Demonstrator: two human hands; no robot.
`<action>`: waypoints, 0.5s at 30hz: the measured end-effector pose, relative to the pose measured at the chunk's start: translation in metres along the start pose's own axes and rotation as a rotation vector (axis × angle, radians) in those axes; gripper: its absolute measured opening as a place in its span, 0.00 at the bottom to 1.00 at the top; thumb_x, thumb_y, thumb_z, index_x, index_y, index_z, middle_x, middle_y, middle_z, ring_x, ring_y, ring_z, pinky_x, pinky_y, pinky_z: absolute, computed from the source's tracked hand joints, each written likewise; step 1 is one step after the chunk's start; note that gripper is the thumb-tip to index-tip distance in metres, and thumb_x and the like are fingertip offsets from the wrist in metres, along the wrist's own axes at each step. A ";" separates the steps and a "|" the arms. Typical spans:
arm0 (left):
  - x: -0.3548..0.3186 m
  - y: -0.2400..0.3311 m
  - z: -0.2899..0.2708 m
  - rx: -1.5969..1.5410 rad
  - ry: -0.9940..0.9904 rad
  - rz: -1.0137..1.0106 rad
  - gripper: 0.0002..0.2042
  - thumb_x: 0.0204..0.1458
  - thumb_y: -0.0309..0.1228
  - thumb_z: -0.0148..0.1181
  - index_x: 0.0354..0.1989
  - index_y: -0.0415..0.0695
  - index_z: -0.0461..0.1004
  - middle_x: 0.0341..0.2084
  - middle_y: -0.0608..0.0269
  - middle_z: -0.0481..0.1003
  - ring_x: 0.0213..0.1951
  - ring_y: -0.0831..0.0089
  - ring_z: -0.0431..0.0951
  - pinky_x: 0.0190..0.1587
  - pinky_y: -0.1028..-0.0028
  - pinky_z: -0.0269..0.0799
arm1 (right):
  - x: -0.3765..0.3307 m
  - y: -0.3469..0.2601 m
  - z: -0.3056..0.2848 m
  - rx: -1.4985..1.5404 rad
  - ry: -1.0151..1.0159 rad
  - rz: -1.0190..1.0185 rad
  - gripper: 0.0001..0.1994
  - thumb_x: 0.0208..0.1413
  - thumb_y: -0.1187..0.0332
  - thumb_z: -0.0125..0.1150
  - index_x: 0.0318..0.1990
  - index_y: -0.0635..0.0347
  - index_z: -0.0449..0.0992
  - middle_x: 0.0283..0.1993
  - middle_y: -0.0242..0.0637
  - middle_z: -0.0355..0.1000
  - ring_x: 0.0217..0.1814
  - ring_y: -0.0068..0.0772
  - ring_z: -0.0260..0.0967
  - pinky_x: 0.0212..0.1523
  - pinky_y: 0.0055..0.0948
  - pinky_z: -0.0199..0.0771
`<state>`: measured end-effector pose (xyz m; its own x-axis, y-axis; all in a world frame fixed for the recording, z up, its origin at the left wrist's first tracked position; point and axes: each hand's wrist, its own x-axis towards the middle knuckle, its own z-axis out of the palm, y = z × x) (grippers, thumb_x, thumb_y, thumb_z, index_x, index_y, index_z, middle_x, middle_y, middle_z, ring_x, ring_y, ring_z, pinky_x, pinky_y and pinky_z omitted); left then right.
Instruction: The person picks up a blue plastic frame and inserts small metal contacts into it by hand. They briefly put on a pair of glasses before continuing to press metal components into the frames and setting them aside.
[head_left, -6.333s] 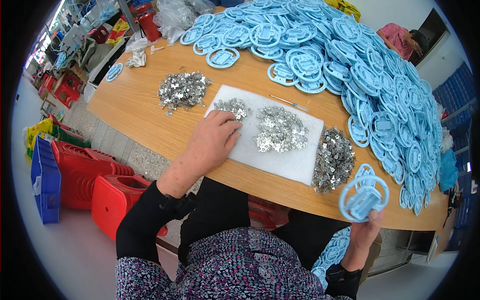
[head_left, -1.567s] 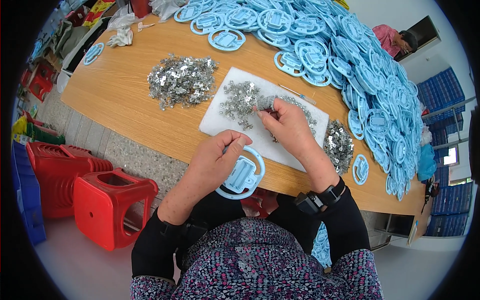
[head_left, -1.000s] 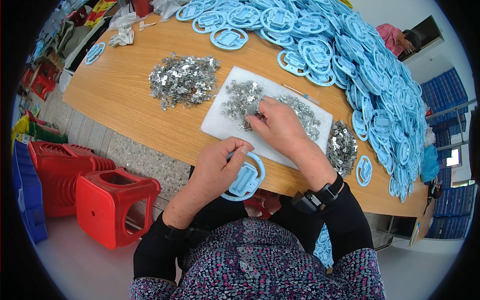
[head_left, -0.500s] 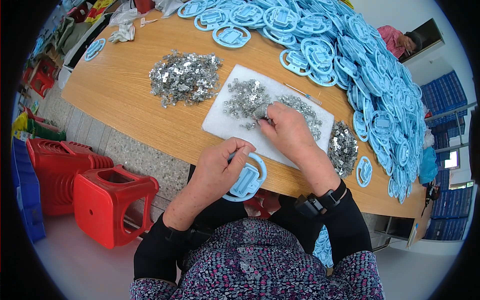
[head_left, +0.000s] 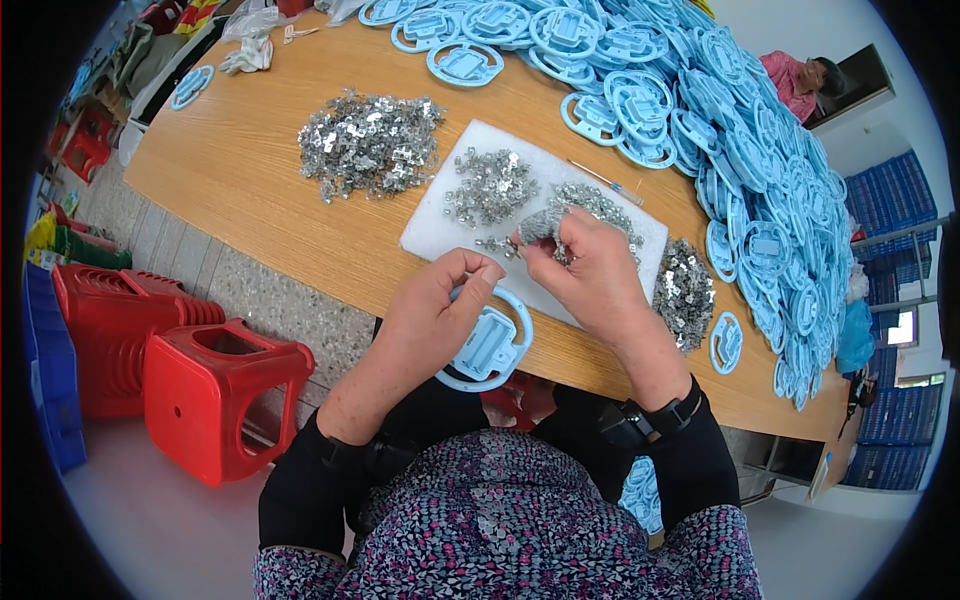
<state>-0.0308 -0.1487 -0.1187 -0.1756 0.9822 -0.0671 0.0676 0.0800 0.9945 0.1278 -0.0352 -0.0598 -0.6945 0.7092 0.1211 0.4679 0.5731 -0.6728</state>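
Light-blue plastic forms the ring-shaped part (head_left: 488, 345) that the person's left hand (head_left: 432, 305) holds at the near edge of the table (head_left: 240, 185), gripping the rim at its far left side between thumb and fingers. The right hand (head_left: 592, 262), with a grey wrap (head_left: 540, 226) on a finger, is over the white pad (head_left: 428, 222), its thumb and forefinger drawn close together beside a few loose metal pieces (head_left: 493, 244); whether a piece sits between them cannot be told.

On the pad lie a left heap (head_left: 490, 188) and a right heap (head_left: 598, 203) of small metal pieces, the latter partly hidden by the right hand. A larger metal heap (head_left: 370, 145) lies left of the pad, a darker heap (head_left: 685, 295) just right. A slim pen-like tool (head_left: 606, 182) rests along the far edge. Beyond, a great mound of blue parts (head_left: 725, 140) covers the far right.
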 end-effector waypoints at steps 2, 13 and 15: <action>0.001 0.006 0.000 0.041 -0.010 -0.032 0.11 0.65 0.33 0.53 0.46 0.39 0.75 0.29 0.74 0.74 0.32 0.87 0.69 0.36 0.81 0.68 | 0.008 0.007 0.006 -0.092 0.002 -0.049 0.10 0.53 0.68 0.62 0.28 0.66 0.71 0.32 0.49 0.69 0.35 0.55 0.69 0.35 0.45 0.69; -0.002 0.005 0.004 0.146 0.010 -0.057 0.12 0.64 0.33 0.53 0.50 0.40 0.76 0.29 0.70 0.76 0.32 0.86 0.70 0.35 0.80 0.68 | 0.010 0.024 0.008 -0.138 -0.006 0.043 0.09 0.51 0.69 0.61 0.28 0.67 0.71 0.32 0.49 0.69 0.36 0.56 0.68 0.36 0.46 0.67; 0.001 0.009 0.005 0.224 0.032 -0.015 0.11 0.64 0.32 0.53 0.49 0.40 0.76 0.28 0.69 0.76 0.30 0.86 0.70 0.33 0.79 0.69 | 0.008 0.030 0.010 -0.067 0.060 0.005 0.11 0.51 0.68 0.63 0.27 0.67 0.71 0.30 0.50 0.70 0.33 0.54 0.68 0.34 0.43 0.67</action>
<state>-0.0258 -0.1463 -0.1099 -0.2092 0.9749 -0.0758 0.2803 0.1340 0.9505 0.1311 -0.0163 -0.0863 -0.6589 0.7343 0.1631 0.5082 0.5944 -0.6232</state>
